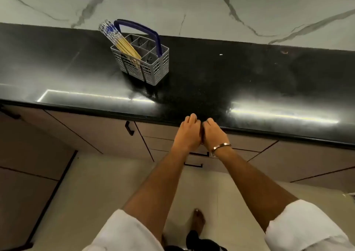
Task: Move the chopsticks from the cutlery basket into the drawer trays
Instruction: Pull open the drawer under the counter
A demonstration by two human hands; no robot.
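Note:
A grey cutlery basket (143,66) with a blue handle stands on the black countertop (230,81), left of centre. Several yellow chopsticks (123,43) with blue-and-white patterned tops lean out of its left compartment. My left hand (187,133) and my right hand (213,135) are side by side just below the counter's front edge, over the top drawer (159,130). Both have their fingers curled down where that drawer's handle sits; a dark sliver shows between them. The drawer is closed and no trays are visible. A metal bangle circles my right wrist.
Two lower drawers with black handles (194,165) sit beneath my hands. A cabinet door with a black handle (129,128) is to the left. A marble wall (192,5) backs the counter. My bare foot (198,219) rests on the tiled floor.

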